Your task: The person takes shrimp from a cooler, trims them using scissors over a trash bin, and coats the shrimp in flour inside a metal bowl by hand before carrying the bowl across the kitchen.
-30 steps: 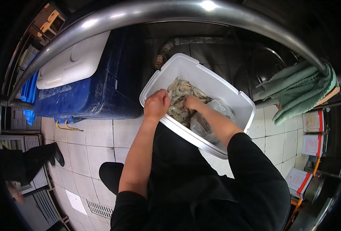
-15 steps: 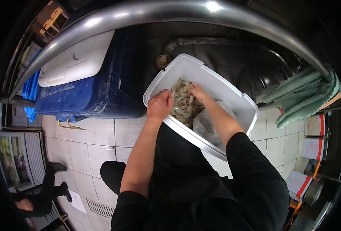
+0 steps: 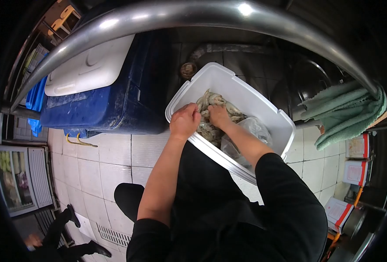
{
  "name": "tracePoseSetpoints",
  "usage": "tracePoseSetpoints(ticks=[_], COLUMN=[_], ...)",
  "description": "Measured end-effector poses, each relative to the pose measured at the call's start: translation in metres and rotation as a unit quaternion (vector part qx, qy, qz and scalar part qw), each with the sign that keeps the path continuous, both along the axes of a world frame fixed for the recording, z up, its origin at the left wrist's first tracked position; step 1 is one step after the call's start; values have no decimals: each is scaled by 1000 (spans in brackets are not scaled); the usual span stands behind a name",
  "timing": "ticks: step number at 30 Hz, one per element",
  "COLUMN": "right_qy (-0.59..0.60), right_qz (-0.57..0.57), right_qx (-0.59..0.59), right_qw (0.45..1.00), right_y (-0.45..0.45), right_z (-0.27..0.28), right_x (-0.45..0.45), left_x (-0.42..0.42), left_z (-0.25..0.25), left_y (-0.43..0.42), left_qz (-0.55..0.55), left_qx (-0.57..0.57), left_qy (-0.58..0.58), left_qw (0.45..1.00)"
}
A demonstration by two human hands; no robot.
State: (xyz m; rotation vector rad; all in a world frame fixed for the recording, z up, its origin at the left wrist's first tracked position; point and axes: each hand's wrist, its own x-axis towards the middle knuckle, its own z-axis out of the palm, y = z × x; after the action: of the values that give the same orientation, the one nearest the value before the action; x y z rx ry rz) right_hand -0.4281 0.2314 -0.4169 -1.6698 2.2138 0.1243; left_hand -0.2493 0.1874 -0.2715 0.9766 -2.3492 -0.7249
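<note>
A white plastic bin (image 3: 257, 97) holds a pile of raw, greyish shrimp (image 3: 208, 131) and a crumpled clear plastic bag (image 3: 255, 131). My left hand (image 3: 185, 121) is closed at the bin's near left rim, beside the shrimp. What its fingers hold is hidden. Inside the bin, my right hand (image 3: 218, 116) reaches into the pile, its curled fingers closed on shrimp and its fingertips partly hidden. The two hands are close together but apart.
A curved steel rail (image 3: 176, 15) crosses above the bin. To the left stands a blue cooler (image 3: 86, 113) with a white lid (image 3: 93, 65). A green towel (image 3: 346, 113) hangs at right, near white-and-red boxes (image 3: 355, 172). Another person's legs (image 3: 77, 249) show at lower left.
My right hand has moved left and down into the shrimp, closer to my left hand. My left hand has barely moved. The other person at lower left has stepped into a new position.
</note>
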Motion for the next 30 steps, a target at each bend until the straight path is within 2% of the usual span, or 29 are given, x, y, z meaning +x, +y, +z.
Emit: tracePoseSetpoints(ticks=[4,6,7,9,10,12,13,15,16,18,19,20,22,23,25,26,28,29,30], right_qy=[-67,-141,-142,-223,-223,-393,-392,-354,-354,-480,-487,-487,-284,-284,-180,-181,-88,-90,-22], right_qz=[-38,-158,-158,-251,-252,-210,-211,-95,-96,-230,-231,-230,-150,-150,-108,-108,-17,-16,15], right_qx=[-8,-30,-30,-123,-122,-38,-38,-40,-39,75,70,71,-77,-76,-59,-59,32,32,106], right_qw=[997,977,977,934,934,894,895,929,929,843,839,839,944,944,976,976,995,995,994], right_y=[8,6,4,-5,-7,-11,-13,-13,-13,-15,-13,-12,-11,-9,-3,1,13,17,22], right_z=[8,0,-4,-24,-28,-24,-23,-19,-16,-7,-2,-9,-21,-17,2,11,22,20,16], right_x=[-10,-19,-23,-36,-41,-47,-49,-48,-52,-60,-62,-66,-73,-71,-58,-47,-22,-11,-2], left_x=[-1,-1,-1,1,1,0,0,0,-1,0,1,1,0,0,-1,-1,-1,-1,0], left_z=[1,-1,-3,-3,-3,-3,-3,-4,-4,-3,-2,-1,0,1,0,-2,-3,-2,-3], left_y=[2,0,0,0,0,-1,-1,0,0,-1,-1,-1,0,1,0,0,-1,0,0], left_qz=[0,-4,-4,-5,-5,-5,-6,-2,-2,-4,-2,-2,-3,1,5,5,6,4,3], left_qx=[0,5,5,-9,-7,-13,-12,2,3,-1,0,5,11,16,21,17,12,7,2], left_qy=[-3,3,3,18,17,11,12,13,13,26,25,18,13,10,6,10,13,15,16], left_qw=[1000,1000,1000,1000,1000,1000,1000,1000,1000,1000,1000,1000,1000,1000,1000,1000,1000,1000,1000])
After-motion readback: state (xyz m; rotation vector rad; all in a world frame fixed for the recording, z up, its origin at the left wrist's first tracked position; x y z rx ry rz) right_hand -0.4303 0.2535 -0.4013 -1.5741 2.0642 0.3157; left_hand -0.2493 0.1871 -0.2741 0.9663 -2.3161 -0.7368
